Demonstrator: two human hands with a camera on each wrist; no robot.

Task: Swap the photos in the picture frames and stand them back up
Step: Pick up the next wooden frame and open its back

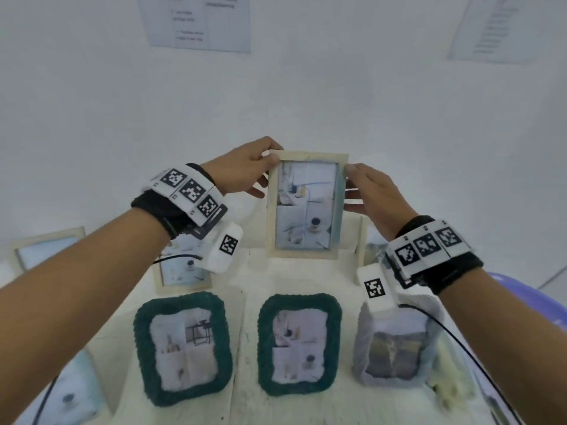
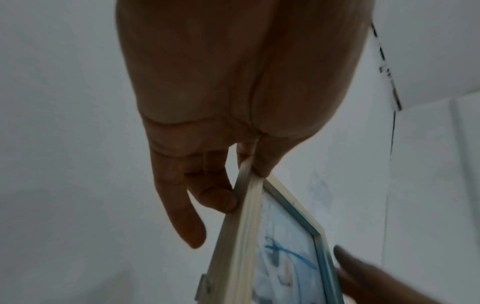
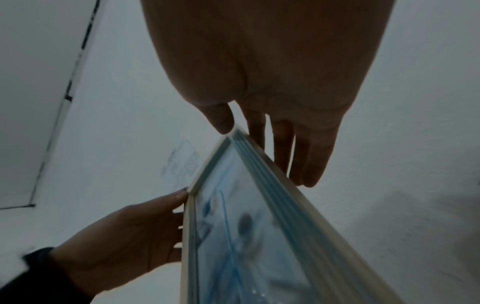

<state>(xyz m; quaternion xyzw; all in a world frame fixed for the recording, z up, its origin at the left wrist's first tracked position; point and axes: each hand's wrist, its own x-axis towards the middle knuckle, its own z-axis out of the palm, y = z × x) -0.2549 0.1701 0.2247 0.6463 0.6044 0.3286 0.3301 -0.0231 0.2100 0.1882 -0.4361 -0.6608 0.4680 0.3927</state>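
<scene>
Both hands held wooden frame (image 1: 306, 207) upright above back of table (image 1: 248, 326). Left hand (image 1: 245, 170) grip pinched left edge; right hand (image 1: 376, 191) grip held right edge. Photo inside. Looked nearly finished: frame not yet stood down.

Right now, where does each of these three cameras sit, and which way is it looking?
Head: on the person's head, looking forward and down at a wooden frame; both forearms, left hand and right hand show.
Left wrist: under the left wrist, looking along the palm to fingers pinching the frame's edge.
Right wrist: under the right wrist, looking along the fingers behind the frame.
Shared: all three show the frame; both wrist views catch the opposite hand.
</scene>
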